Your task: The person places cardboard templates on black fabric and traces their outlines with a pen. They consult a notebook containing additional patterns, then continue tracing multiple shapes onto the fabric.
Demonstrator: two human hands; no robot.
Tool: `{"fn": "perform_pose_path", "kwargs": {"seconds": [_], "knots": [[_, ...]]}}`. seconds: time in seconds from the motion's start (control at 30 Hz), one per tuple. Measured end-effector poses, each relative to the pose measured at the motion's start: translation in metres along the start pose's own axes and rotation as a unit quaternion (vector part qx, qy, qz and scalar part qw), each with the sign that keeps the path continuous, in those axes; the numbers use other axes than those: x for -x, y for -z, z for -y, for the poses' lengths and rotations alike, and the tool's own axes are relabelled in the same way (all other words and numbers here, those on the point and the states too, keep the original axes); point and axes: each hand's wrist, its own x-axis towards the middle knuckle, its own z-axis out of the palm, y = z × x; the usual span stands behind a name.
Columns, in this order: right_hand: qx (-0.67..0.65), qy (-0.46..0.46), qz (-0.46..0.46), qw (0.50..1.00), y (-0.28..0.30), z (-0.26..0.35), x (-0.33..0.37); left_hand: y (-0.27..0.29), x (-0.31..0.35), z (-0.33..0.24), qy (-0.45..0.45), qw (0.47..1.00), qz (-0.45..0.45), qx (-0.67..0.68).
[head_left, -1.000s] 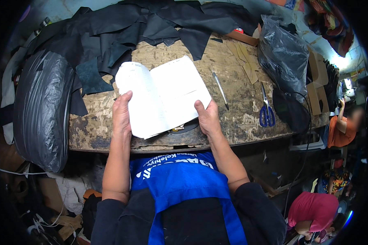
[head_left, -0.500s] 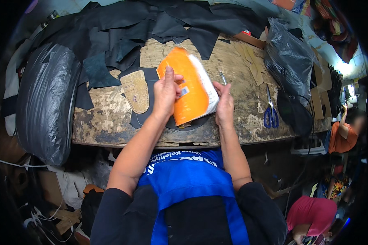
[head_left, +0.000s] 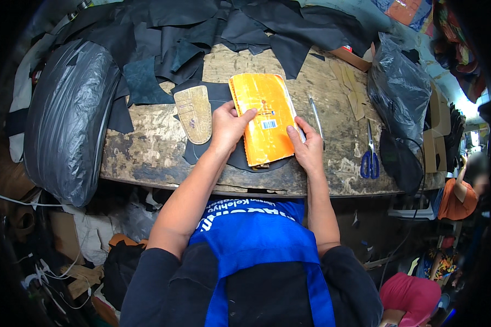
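Nearest: person's blue apron at 6 o'clock, both forearms running up to the bench. Left hand (head_left: 227, 126) lies flat with fingers spread loosely on the left edge of the orange notebook (head_left: 263, 117), thumb over the cover; pressing, not gripping. Right hand (head_left: 309, 148) touches the notebook's right edge low down, fingers partly curled along it; whether it pinches the edge or only steadies it, cannot tell.

Notebook lies closed, cover up, centre of the wooden bench (head_left: 147, 158), on top of a dark leather piece (head_left: 240, 158) whose rounded edge shows below it. Judgement: light, thin, soft-covered, so it bends if lifted by one corner; glossy cover likely a bit slick. Best hold is along the long edges or the spine side, thumb on top and fingers under.

Just beside it at 9 o'clock, a tan insole pattern (head_left: 194, 113). At 3 o'clock, a thin pen-like tool (head_left: 315, 114), nearly touching. Further at 3, blue-handled scissors (head_left: 370, 159).

Bench front edge is near the notebook's lower end, little margin there. Open room: bare wood at 8 o'clock and between tool and scissors. Far side at 12 is piled with black leather scraps (head_left: 202, 32); black plastic bags at 9 (head_left: 65, 120) and 2 (head_left: 401, 90).
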Motion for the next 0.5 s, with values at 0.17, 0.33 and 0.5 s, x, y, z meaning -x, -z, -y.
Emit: {"fn": "perform_pose_path", "kwargs": {"seconds": [0.17,0.33,0.5], "knots": [[-0.026,-0.031,0.014,0.999,0.003,-0.002,-0.005,-0.024,0.003,0.009,-0.111,0.979,-0.024,0.169],[-0.205,-0.035,-0.095,0.973,0.002,0.024,-0.021,0.045,0.01,0.004,-0.083,0.897,0.121,0.417],[0.023,0.012,0.118,0.993,-0.076,0.084,-0.018,0.12,0.027,0.008,-0.06,0.816,0.103,0.566]]}}
